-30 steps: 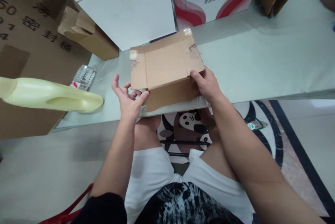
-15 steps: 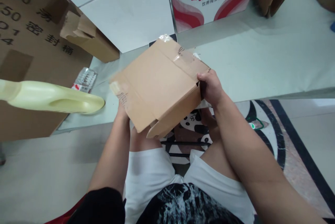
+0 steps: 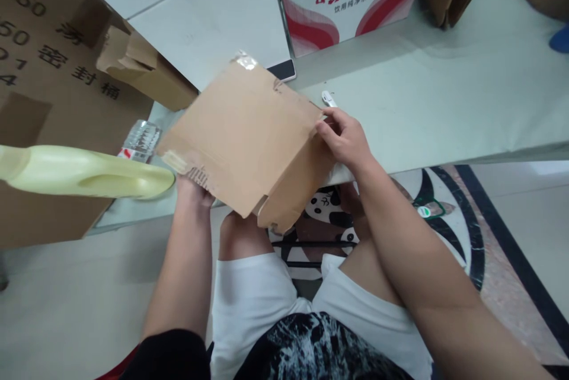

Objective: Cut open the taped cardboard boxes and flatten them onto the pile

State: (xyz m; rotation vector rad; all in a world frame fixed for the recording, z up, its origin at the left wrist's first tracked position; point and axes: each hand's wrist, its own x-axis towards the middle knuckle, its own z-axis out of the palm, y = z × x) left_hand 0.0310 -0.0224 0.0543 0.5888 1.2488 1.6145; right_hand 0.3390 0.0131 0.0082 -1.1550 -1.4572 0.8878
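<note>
A flattish brown cardboard box [image 3: 249,125] is held tilted above the front edge of the table, with its flaps spread and bits of clear tape at its corners. My left hand [image 3: 194,191] grips it from beneath at the lower left corner; most of those fingers are hidden by the cardboard. At the right edge, my right hand [image 3: 344,136] pinches the cardboard between thumb and fingers. Just beyond that hand a small white tool [image 3: 328,99] lies on the table. A dark-topped flat object [image 3: 283,70] shows behind the box.
A pale yellow bottle [image 3: 89,172] juts in from the left, near a clear plastic bottle [image 3: 141,140]. Large cartons [image 3: 35,119], a small open box [image 3: 146,69] and a red-and-white water carton [image 3: 351,3] stand around the pale-covered table [image 3: 444,95]. A blue object [image 3: 560,40] sits far right.
The cardboard box has shifted left and opened out flatter. My left hand moved left with it, and my right hand slid up along its right edge. The small white tool is now more visible.
</note>
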